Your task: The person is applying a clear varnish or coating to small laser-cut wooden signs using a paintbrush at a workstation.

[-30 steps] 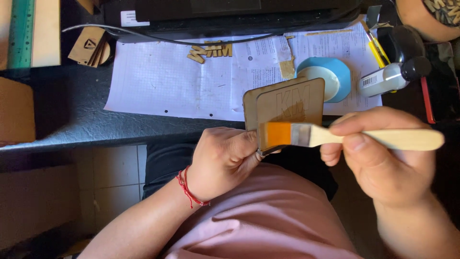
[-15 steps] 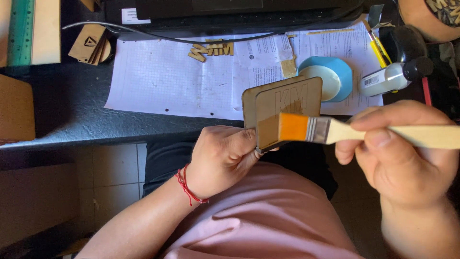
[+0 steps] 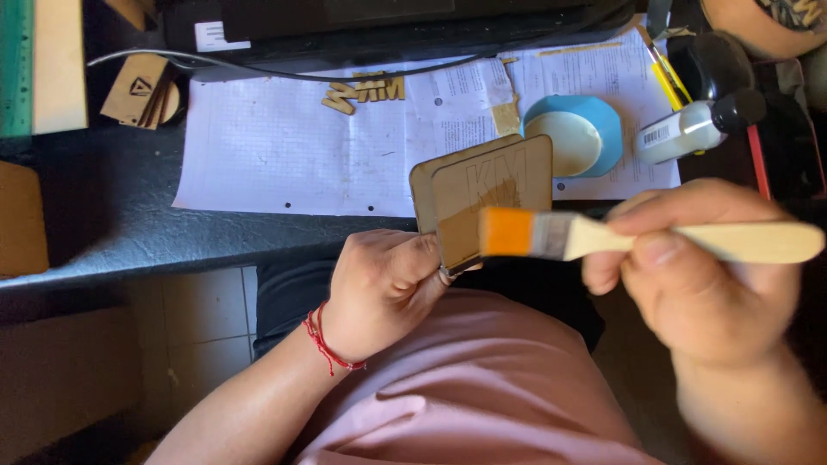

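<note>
The left hand (image 3: 383,288) pinches a thin wooden plaque (image 3: 487,202) at its lower corner, holding it tilted above the lap just off the tabletop (image 3: 121,245) edge. The right hand (image 3: 706,275), at 3 o'clock from the plaque, has its grip clamped on the pale handle of a flat paintbrush (image 3: 637,239), the orange bristles touching the plaque's lower face. The plaque looks light, stiff and thin, probably best held by its bare edges. A blue-rimmed dish (image 3: 575,138) sits at 1 o'clock on paper sheets (image 3: 284,146).
</note>
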